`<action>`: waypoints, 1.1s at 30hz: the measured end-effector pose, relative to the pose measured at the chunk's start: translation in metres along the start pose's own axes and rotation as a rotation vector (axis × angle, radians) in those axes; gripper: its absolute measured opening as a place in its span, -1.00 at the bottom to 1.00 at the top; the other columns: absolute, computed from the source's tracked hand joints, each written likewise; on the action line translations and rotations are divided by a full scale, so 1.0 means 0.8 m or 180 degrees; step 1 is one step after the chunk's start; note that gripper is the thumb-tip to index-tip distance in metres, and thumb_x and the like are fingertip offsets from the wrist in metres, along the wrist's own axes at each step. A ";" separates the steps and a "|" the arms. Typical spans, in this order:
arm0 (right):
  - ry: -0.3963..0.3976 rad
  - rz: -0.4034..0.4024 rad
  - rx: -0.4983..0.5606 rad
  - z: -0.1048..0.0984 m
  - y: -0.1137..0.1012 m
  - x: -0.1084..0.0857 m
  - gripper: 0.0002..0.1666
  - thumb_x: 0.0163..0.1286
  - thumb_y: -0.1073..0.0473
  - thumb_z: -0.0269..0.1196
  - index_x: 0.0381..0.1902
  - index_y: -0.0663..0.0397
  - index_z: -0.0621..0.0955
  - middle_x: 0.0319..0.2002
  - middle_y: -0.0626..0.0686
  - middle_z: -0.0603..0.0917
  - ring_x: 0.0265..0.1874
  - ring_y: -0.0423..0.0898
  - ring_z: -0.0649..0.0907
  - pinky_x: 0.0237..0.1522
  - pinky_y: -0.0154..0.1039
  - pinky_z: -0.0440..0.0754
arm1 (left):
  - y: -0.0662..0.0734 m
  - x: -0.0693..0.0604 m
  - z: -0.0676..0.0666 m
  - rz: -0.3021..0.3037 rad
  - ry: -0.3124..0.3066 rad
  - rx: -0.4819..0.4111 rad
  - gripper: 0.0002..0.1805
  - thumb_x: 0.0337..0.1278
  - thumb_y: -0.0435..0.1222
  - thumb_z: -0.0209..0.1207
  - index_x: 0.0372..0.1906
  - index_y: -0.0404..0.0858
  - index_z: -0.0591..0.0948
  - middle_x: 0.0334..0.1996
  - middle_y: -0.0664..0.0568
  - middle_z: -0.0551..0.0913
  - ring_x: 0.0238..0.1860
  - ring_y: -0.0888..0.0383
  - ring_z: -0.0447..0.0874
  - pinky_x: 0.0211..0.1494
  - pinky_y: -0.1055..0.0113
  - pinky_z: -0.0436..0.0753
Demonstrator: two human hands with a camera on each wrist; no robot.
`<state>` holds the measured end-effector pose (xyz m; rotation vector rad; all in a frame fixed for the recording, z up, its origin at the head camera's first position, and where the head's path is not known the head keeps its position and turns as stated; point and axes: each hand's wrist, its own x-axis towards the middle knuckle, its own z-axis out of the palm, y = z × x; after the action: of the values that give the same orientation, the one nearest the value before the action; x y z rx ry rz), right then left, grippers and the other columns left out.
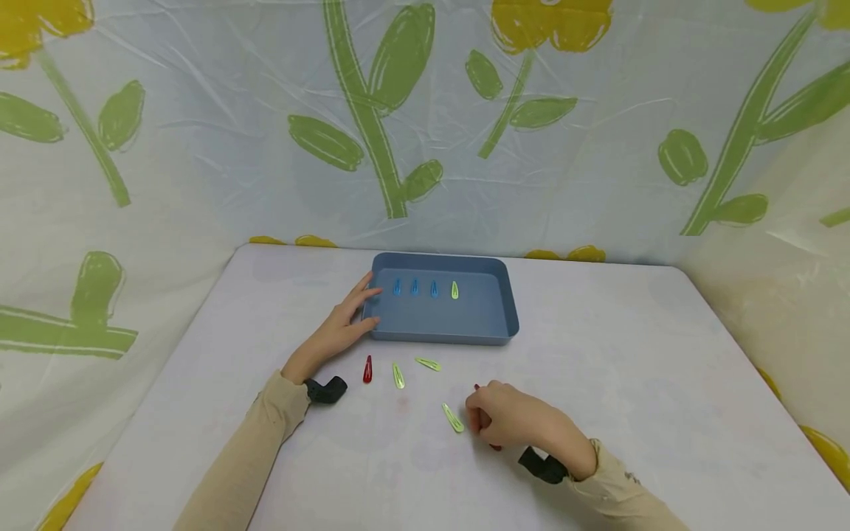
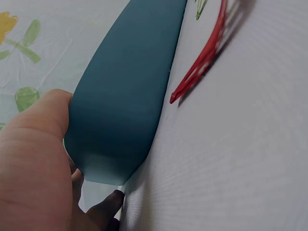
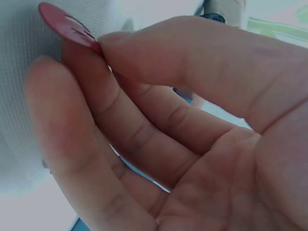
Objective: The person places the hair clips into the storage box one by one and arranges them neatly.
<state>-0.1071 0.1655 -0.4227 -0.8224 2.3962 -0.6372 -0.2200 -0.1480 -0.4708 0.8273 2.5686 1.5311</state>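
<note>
On the white counter (image 1: pixel 631 369), my right grip (image 1: pixel 510 414) pinches a glossy red teardrop clip (image 3: pixel 58 23); to its far left lies the blue rectangular tray (image 1: pixel 438 322), my left grip (image 1: pixel 339 327) wide against it.

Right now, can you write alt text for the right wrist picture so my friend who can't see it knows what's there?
A right hand, seen close up, pinches the narrow end of a red hair clip between thumb and finger, the clip's rounded end sticking out. A pale, textured tabletop shows at the left.
</note>
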 end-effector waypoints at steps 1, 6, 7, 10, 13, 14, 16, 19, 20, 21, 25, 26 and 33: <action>-0.0004 -0.0006 0.0002 0.000 0.000 0.000 -0.69 0.07 0.56 0.24 -0.56 0.02 0.57 -0.77 -0.16 0.49 -0.76 -0.28 0.47 -0.58 -0.38 0.41 | 0.000 0.000 0.000 0.0000 -0.0002 -0.0005 -0.40 0.35 -0.44 0.12 0.43 -0.48 0.27 0.57 -0.27 -0.13 0.56 -0.18 -0.18 0.49 -0.16 0.07; -0.0016 -0.0069 0.0046 -0.003 -0.001 0.003 -0.70 0.07 0.56 0.24 -0.55 0.03 0.57 -0.76 -0.16 0.49 -0.75 -0.28 0.47 -0.57 -0.38 0.40 | -0.001 -0.001 -0.001 0.0006 -0.0015 -0.0027 -0.40 0.36 -0.44 0.11 0.43 -0.48 0.26 0.57 -0.26 -0.13 0.56 -0.17 -0.18 0.49 -0.15 0.09; -0.0010 -0.0089 0.0058 -0.003 -0.001 0.004 -0.70 0.07 0.56 0.24 -0.55 0.04 0.58 -0.76 -0.16 0.49 -0.75 -0.28 0.47 -0.57 -0.38 0.40 | -0.001 -0.001 -0.001 0.0008 -0.0017 -0.0025 -0.40 0.36 -0.44 0.11 0.43 -0.48 0.26 0.57 -0.27 -0.13 0.56 -0.17 -0.18 0.49 -0.15 0.09; -0.0003 -0.0140 0.0089 -0.004 -0.001 0.006 -0.71 0.08 0.57 0.23 -0.55 0.06 0.58 -0.76 -0.16 0.50 -0.76 -0.30 0.47 -0.62 -0.40 0.38 | -0.001 -0.001 -0.001 0.0005 -0.0025 -0.0029 -0.40 0.36 -0.44 0.11 0.44 -0.48 0.26 0.57 -0.26 -0.14 0.56 -0.18 -0.18 0.48 -0.16 0.08; 0.0004 -0.0138 0.0093 -0.005 -0.002 0.007 -0.71 0.08 0.57 0.22 -0.55 0.07 0.58 -0.76 -0.15 0.50 -0.76 -0.30 0.46 -0.62 -0.40 0.37 | -0.001 0.000 -0.001 -0.0002 -0.0030 -0.0033 -0.39 0.36 -0.44 0.11 0.44 -0.48 0.25 0.57 -0.27 -0.14 0.56 -0.18 -0.19 0.48 -0.18 0.07; 0.0006 -0.0140 0.0088 -0.005 -0.002 0.008 -0.71 0.08 0.57 0.22 -0.55 0.07 0.58 -0.76 -0.15 0.50 -0.76 -0.30 0.46 -0.62 -0.40 0.36 | -0.001 0.000 0.000 -0.0004 -0.0029 -0.0036 -0.39 0.36 -0.44 0.11 0.44 -0.47 0.25 0.57 -0.27 -0.14 0.56 -0.18 -0.19 0.49 -0.17 0.06; 0.0013 -0.0147 0.0073 -0.006 -0.003 0.009 -0.71 0.09 0.57 0.22 -0.55 0.07 0.58 -0.76 -0.15 0.50 -0.76 -0.30 0.45 -0.62 -0.40 0.35 | -0.001 0.000 0.000 -0.0002 -0.0028 -0.0041 -0.39 0.36 -0.44 0.11 0.44 -0.47 0.25 0.57 -0.26 -0.14 0.56 -0.17 -0.19 0.49 -0.17 0.06; 0.0041 -0.0194 0.0045 -0.009 -0.005 0.010 -0.71 0.09 0.57 0.22 -0.55 0.07 0.57 -0.77 -0.16 0.49 -0.76 -0.31 0.44 -0.62 -0.41 0.33 | -0.001 0.000 0.000 0.0007 -0.0027 -0.0046 -0.39 0.36 -0.44 0.11 0.44 -0.47 0.25 0.57 -0.26 -0.14 0.56 -0.16 -0.19 0.49 -0.16 0.06; 0.0053 -0.0215 0.0032 -0.010 -0.005 0.010 -0.71 0.10 0.57 0.22 -0.56 0.07 0.57 -0.77 -0.16 0.49 -0.76 -0.31 0.44 -0.62 -0.41 0.33 | -0.001 0.000 0.000 0.0010 -0.0023 -0.0052 -0.39 0.35 -0.45 0.11 0.44 -0.47 0.26 0.57 -0.26 -0.14 0.56 -0.16 -0.19 0.49 -0.16 0.07; 0.0062 -0.0234 0.0021 -0.011 -0.006 0.010 -0.71 0.10 0.57 0.22 -0.56 0.06 0.57 -0.78 -0.17 0.48 -0.76 -0.31 0.44 -0.62 -0.42 0.33 | -0.001 0.000 -0.001 0.0011 -0.0023 -0.0058 -0.39 0.35 -0.45 0.11 0.44 -0.48 0.25 0.57 -0.27 -0.14 0.56 -0.17 -0.19 0.49 -0.16 0.07; 0.0095 -0.0279 -0.0017 -0.014 -0.007 0.012 -0.70 0.11 0.56 0.22 -0.56 0.05 0.57 -0.78 -0.18 0.47 -0.76 -0.32 0.43 -0.61 -0.42 0.33 | 0.000 -0.001 -0.001 0.0017 -0.0013 -0.0068 -0.39 0.35 -0.45 0.11 0.43 -0.49 0.25 0.57 -0.28 -0.14 0.56 -0.19 -0.19 0.48 -0.17 0.08; 0.0099 -0.0284 -0.0024 -0.015 -0.007 0.012 -0.71 0.11 0.55 0.22 -0.56 0.05 0.57 -0.78 -0.18 0.47 -0.76 -0.32 0.43 -0.61 -0.42 0.34 | 0.000 -0.001 -0.001 0.0012 -0.0010 -0.0066 -0.39 0.35 -0.45 0.11 0.43 -0.49 0.25 0.57 -0.28 -0.14 0.56 -0.19 -0.19 0.48 -0.17 0.08; 0.0096 -0.0296 -0.0030 -0.019 -0.008 0.014 -0.70 0.15 0.54 0.22 -0.56 0.02 0.56 -0.80 -0.20 0.47 -0.75 -0.31 0.44 -0.60 -0.41 0.35 | 0.000 -0.001 -0.002 0.0001 -0.0023 -0.0058 -0.39 0.35 -0.44 0.11 0.44 -0.47 0.26 0.57 -0.27 -0.14 0.56 -0.18 -0.19 0.48 -0.16 0.08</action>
<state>-0.1213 0.1574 -0.4109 -0.9392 2.4008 -0.6795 -0.2199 -0.1495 -0.4705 0.8298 2.5458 1.5462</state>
